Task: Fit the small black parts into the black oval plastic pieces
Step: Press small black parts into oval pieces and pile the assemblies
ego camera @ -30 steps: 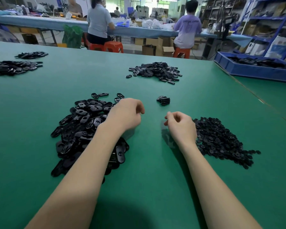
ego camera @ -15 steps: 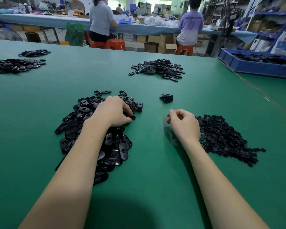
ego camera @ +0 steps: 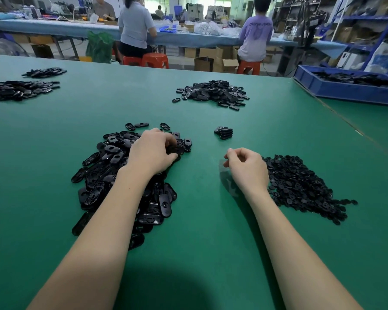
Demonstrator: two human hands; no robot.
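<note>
There is just one camera, worn on the person's head. It looks forward and down, from close above the flat green table [ego camera: 211, 220]. Both bare arms reach out from the bottom edge into the middle. The view is very wide, so the far table edge and the workroom behind show along the top

My table [ego camera: 211, 253] is plain green. The oval pieces [ego camera: 112, 157] under my left hand [ego camera: 151, 151] are glossy black, the small parts [ego camera: 300, 186] matt black. The crate [ego camera: 345, 91] is blue, the stools [ego camera: 156, 60] orange-red.
</note>
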